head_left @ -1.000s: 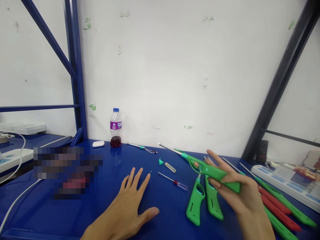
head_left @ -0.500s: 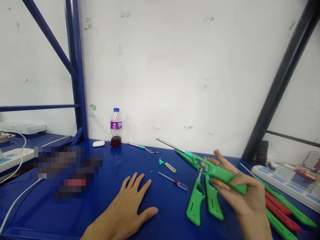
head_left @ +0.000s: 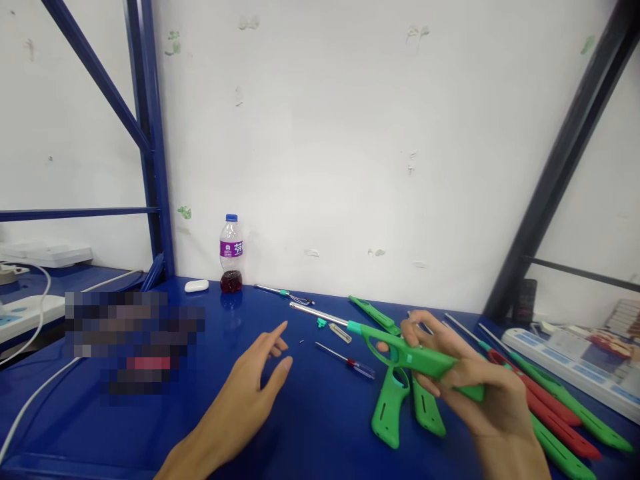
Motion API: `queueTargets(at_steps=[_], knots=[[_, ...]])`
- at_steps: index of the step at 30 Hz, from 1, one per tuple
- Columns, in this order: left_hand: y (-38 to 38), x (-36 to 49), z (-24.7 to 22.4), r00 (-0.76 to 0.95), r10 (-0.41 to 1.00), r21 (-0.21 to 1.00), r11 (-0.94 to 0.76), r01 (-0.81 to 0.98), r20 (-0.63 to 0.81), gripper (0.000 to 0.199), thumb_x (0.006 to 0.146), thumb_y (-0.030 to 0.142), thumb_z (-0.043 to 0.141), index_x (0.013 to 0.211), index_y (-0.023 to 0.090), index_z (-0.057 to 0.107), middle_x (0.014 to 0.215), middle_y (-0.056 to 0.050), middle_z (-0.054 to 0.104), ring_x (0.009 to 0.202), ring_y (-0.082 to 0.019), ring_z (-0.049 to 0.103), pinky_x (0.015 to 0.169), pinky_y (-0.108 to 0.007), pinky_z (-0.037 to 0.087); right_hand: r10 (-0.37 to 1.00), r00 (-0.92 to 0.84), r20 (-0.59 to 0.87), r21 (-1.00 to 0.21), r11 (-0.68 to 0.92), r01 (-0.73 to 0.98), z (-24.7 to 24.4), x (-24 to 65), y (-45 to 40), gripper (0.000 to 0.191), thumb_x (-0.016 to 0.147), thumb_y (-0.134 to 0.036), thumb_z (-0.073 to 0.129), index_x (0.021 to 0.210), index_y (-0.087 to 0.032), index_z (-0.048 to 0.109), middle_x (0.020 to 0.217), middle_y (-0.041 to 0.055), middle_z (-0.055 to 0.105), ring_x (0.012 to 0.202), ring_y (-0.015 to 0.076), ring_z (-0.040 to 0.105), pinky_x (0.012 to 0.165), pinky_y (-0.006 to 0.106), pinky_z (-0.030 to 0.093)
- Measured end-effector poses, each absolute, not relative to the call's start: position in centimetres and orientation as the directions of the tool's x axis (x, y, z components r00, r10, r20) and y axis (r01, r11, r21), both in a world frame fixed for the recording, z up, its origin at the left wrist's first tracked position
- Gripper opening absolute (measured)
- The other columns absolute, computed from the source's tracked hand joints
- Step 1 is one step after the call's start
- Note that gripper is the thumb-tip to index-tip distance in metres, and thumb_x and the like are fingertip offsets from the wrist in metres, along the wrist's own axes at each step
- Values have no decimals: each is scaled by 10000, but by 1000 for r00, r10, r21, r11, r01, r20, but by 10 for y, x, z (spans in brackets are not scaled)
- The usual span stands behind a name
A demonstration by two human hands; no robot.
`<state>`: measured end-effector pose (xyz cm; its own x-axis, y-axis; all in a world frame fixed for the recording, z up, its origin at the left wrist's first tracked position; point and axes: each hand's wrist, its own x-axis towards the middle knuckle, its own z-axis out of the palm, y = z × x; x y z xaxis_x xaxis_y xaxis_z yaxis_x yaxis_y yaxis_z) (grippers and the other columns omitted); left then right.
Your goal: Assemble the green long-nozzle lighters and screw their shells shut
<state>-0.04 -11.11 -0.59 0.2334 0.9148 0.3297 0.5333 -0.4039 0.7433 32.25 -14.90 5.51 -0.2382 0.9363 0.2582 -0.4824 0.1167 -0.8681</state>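
Observation:
My right hand (head_left: 465, 380) grips a green long-necked lighter (head_left: 425, 358) by its handle, its metal tube pointing left above the table. Raised a little over the blue table (head_left: 165, 427), my left hand (head_left: 260, 373) has its fingers loosely apart and holds nothing. Between the hands lies a screwdriver (head_left: 345, 361) with a clear handle and red collar. Beyond it are a small transparent fuel tank (head_left: 341, 333) and a teal trigger piece (head_left: 321, 323). Two more green lighters, one of them a near green lighter (head_left: 390, 410), lie below the held one.
A metal lighter tube with wires (head_left: 283, 293) and a green casing half (head_left: 373, 312) lie toward the wall. At the right are red lighters (head_left: 560, 420), green ones and a white power strip (head_left: 575, 373). A drink bottle (head_left: 231, 257) and white case (head_left: 197, 285) stand back left.
My left hand has lifted off the table and its fingers have drawn closer together. The held lighter has swung, its tip moving left and down.

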Motion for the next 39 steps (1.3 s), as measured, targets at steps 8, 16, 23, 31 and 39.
queueTargets(at_steps=[8,16,23,31,39], knots=[[-123,0,3,166,904,756,-422,501,395,687,1053,436,415,1670,260,169,824,37,608,589,-150,532,625,-288,436,878,-383,287,-901,111,-419,53,313,-151,641,606,-163,709,1239,-256,654,997,56,559,798,218,649,501,232,448],[-129,0,6,105,867,521,-385,762,487,704,1066,371,367,1675,285,24,787,58,648,568,-170,606,606,-291,404,862,-405,305,-911,141,-387,52,309,-151,678,610,-175,700,1281,-259,646,983,39,586,697,143,557,524,226,450],[-132,-3,11,189,885,365,-359,859,426,586,1039,317,360,1622,280,314,692,44,648,610,-211,656,611,-309,359,853,-427,300,-913,127,-387,50,313,-152,683,633,-187,705,1305,-279,620,1000,35,574,679,142,561,530,241,447],[-132,-1,15,183,892,343,-339,876,413,576,1030,309,336,1603,253,364,701,17,672,622,-220,667,613,-303,342,852,-423,310,-907,132,-400,50,312,-151,670,625,-182,698,1284,-268,616,991,35,577,663,140,567,523,239,450],[-132,1,12,216,908,363,-349,864,358,608,1048,341,316,1643,221,273,687,10,669,620,-236,665,622,-319,350,878,-378,294,-905,129,-405,53,310,-154,625,610,-180,707,1225,-257,635,949,42,551,762,194,605,498,226,436]])
